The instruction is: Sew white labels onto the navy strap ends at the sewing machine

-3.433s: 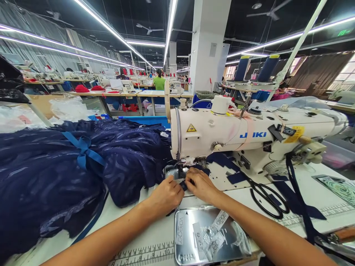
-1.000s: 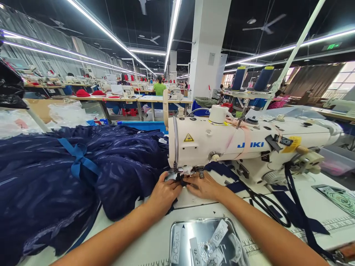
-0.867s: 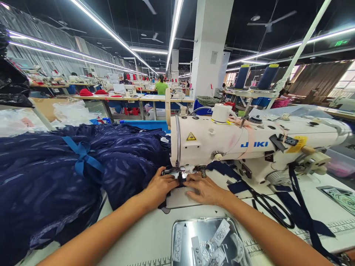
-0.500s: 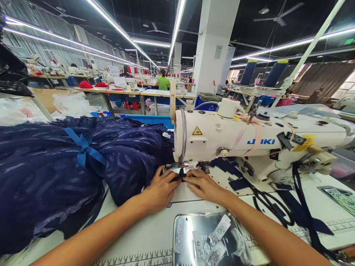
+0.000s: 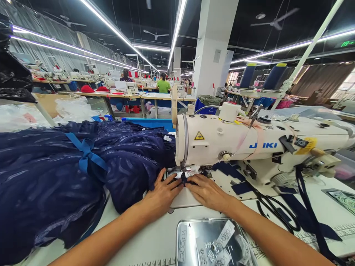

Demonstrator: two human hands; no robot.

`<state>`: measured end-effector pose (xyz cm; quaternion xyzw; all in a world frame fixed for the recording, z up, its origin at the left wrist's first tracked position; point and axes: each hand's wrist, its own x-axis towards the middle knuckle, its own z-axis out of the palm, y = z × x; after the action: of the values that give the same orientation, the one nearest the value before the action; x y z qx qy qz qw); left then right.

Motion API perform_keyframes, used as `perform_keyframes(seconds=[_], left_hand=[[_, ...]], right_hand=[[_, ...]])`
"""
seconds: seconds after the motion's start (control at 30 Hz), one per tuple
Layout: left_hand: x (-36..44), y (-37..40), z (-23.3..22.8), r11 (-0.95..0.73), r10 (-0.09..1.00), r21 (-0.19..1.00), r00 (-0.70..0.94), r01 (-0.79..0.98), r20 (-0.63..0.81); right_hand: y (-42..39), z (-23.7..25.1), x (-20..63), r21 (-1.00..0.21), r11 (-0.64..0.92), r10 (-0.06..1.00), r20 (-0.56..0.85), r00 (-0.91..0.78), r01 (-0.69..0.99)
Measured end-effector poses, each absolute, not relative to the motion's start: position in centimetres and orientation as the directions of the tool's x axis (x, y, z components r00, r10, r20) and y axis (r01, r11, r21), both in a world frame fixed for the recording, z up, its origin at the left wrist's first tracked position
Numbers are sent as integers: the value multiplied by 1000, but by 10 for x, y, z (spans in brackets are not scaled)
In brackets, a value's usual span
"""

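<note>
**Sewing hall: one machine up front, two hands at its needle**

Long rows of sewing benches run back through the hall from my camera, under strip lights and a dark ceiling, past one thick white column [image 5: 215,51]. Between the benches I count one person in a bright green top [image 5: 163,86] clearly, with other figures too small to number. Two navy thread cones with yellow tops [image 5: 273,78] stand behind the machine.

Nearest me is one cream-white JUKI sewing machine [image 5: 222,138] on a white worktable printed with ruler marks [image 5: 138,240]. One small piece of dark navy fabric [image 5: 183,179] lies under its needle area. The left hand [image 5: 163,193] is palm down, nearly flat, fingers spread, its tips at the piece's left edge. The right hand [image 5: 210,193] mirrors it at the right edge, fingers stretched forward, close together; neither is curled into a grip. How far the fabric reaches beneath the fingertips is hidden from me.

On the table I count one pair of black-handled scissors [image 5: 262,197], beside several navy scraps [image 5: 240,187], and one shiny silver tin [image 5: 194,226] bearing several white labels [image 5: 226,233]. One big heap of navy garments [image 5: 55,184], one blue ribbon bow [image 5: 86,151] across it, fills the left.
</note>
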<state>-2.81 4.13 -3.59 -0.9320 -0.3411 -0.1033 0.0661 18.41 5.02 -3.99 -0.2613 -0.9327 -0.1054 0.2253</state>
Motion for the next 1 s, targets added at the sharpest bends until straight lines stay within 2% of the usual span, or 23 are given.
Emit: perform_keyframes(seconds=[0.43, 0.63, 0.8, 1.0], left_hand=[[-27, 42, -30, -744, 648, 12, 716, 668, 260], [-28, 48, -32, -733, 654, -12, 710, 680, 261], [-30, 61, -39, -726, 654, -48, 710, 686, 260], [-24, 61, -25, -713, 658, -75, 701, 698, 274]], right_hand=[[52, -42, 184, 119, 808, 472, 454, -756, 577], [52, -36, 181, 119, 792, 511, 406, -758, 599], [54, -36, 182, 37, 770, 582, 372, -724, 637], [63, -42, 187, -130, 751, 641, 382, -666, 648]])
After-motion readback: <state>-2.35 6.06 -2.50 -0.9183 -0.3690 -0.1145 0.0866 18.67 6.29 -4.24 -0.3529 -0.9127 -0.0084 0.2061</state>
